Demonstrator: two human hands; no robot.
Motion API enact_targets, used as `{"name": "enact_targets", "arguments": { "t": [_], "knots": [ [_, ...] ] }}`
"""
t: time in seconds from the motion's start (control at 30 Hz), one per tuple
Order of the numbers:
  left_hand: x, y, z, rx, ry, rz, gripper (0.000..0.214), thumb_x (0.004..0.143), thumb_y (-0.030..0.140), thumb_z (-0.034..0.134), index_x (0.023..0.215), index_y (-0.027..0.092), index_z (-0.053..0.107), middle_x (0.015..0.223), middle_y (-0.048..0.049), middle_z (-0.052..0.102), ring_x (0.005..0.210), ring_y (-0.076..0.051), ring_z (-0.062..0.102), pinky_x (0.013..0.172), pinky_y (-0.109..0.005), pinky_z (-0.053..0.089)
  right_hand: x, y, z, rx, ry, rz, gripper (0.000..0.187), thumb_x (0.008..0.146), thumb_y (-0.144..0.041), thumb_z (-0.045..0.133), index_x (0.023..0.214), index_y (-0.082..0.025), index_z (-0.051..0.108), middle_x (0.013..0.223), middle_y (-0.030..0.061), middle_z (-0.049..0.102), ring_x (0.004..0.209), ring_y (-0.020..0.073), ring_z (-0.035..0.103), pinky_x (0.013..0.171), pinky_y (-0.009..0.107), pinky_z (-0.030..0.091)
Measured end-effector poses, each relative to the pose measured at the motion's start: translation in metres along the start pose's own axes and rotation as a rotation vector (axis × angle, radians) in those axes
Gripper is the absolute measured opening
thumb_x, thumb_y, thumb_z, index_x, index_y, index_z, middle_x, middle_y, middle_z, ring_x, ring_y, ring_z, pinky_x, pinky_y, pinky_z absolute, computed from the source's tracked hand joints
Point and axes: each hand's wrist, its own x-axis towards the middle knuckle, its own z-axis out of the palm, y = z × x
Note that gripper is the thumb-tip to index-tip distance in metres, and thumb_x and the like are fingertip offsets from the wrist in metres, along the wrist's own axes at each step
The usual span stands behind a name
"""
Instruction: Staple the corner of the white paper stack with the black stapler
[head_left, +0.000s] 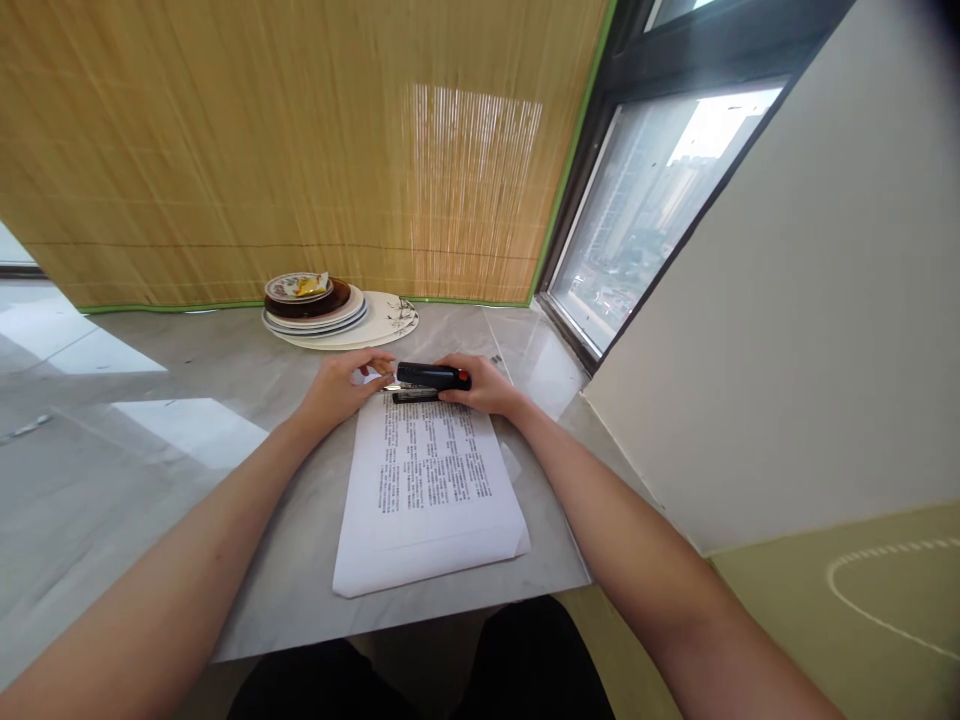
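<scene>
My right hand [480,383] is wrapped round a black stapler [431,376] with a red mark at its rear end. The stapler's upper arm and base stand apart, and a thin silvery part shows between them at the front. Close to that front end, my left hand [352,380] has thumb and index finger brought together; what they pinch is too small to make out. Under the stapler and toward me lies white paper [435,540] covered with printed text, its near right corner slightly curled. The paper's far edge is partly hidden by my hands.
Behind my left hand, stacked plates [315,310] hold a small yellow packet [311,285]. The grey marble-look ledge [292,540] ends just before my knees. A bamboo blind [300,150] hangs at the back; a window [645,210] and white wall [787,330] stand to the right.
</scene>
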Motion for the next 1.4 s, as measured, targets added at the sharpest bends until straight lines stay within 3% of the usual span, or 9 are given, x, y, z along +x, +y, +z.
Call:
{"name": "enact_targets", "arguments": {
  "t": [0.17,0.33,0.47,0.63,0.83,1.07,1.3,1.4],
  "knots": [
    [0.003,-0.001,0.002,-0.024,0.015,-0.017,0.033,0.089,0.040,0.063,0.116,0.024,0.075,0.105,-0.0037,0.077,0.084,-0.018,0.066,0.079,-0.029,0.050,0.000,0.001,0.000,0.006,0.005,0.007,0.042,0.077,-0.025,0.076,0.118,-0.018,0.070,0.111,0.0065,0.073,0.100,0.0226,0.066,0.091,0.034,0.047],
    [0.002,-0.003,0.003,-0.039,0.079,-0.116,0.031,0.088,0.047,0.064,0.102,0.024,0.081,0.090,-0.0025,0.079,0.079,-0.020,0.066,0.074,-0.030,0.050,0.000,0.002,0.000,0.027,0.005,0.014,0.042,0.077,-0.026,0.076,0.117,-0.020,0.070,0.112,0.0056,0.073,0.102,0.0233,0.066,0.093,0.035,0.047],
    [0.001,-0.004,0.001,-0.154,0.106,-0.153,0.031,0.089,0.048,0.064,0.099,0.024,0.080,0.091,-0.0032,0.080,0.082,-0.022,0.071,0.079,-0.032,0.054,0.000,0.004,0.001,0.035,0.008,0.002,0.042,0.077,-0.027,0.076,0.118,-0.020,0.070,0.114,0.0061,0.072,0.103,0.0235,0.066,0.094,0.036,0.047],
    [0.002,-0.009,0.003,-0.257,0.158,-0.179,0.033,0.087,0.047,0.066,0.101,0.020,0.080,0.092,-0.0059,0.079,0.070,-0.019,0.070,0.074,-0.033,0.056,0.000,0.004,0.000,0.031,0.009,0.005,0.042,0.077,-0.027,0.077,0.118,-0.020,0.070,0.112,0.0055,0.072,0.102,0.0235,0.066,0.093,0.035,0.048],
    [0.004,-0.011,0.004,-0.183,0.070,-0.116,0.032,0.087,0.047,0.068,0.106,0.026,0.081,0.101,-0.0042,0.079,0.095,-0.024,0.071,0.091,-0.037,0.055,0.000,0.003,0.001,0.042,0.004,0.018,0.043,0.077,-0.027,0.076,0.119,-0.020,0.070,0.112,0.0053,0.072,0.102,0.0233,0.066,0.093,0.035,0.048],
    [0.003,-0.008,0.000,-0.299,0.095,-0.141,0.042,0.089,0.052,0.067,0.115,0.022,0.078,0.110,-0.0083,0.079,0.106,-0.026,0.070,0.102,-0.043,0.052,0.000,0.002,0.000,0.038,0.001,0.022,0.043,0.077,-0.026,0.076,0.119,-0.020,0.071,0.111,0.0052,0.073,0.102,0.0236,0.065,0.093,0.035,0.048],
    [-0.006,-0.006,0.002,-0.439,-0.077,-0.221,0.072,0.073,0.054,0.083,0.135,0.021,0.067,0.111,-0.0097,0.080,0.104,-0.029,0.074,0.103,-0.047,0.055,0.000,0.000,0.000,0.042,0.000,0.028,0.041,0.076,-0.026,0.076,0.116,-0.020,0.071,0.108,0.0043,0.073,0.099,0.0229,0.066,0.091,0.034,0.047],
    [-0.007,-0.008,0.000,-0.404,-0.146,-0.225,0.073,0.070,0.053,0.085,0.133,0.022,0.068,0.108,-0.0099,0.080,0.107,-0.032,0.074,0.102,-0.047,0.055,0.001,-0.001,-0.001,0.041,-0.002,0.023,0.039,0.076,-0.026,0.075,0.115,-0.019,0.072,0.107,0.0042,0.073,0.098,0.0225,0.066,0.089,0.033,0.047]
  ]
}}
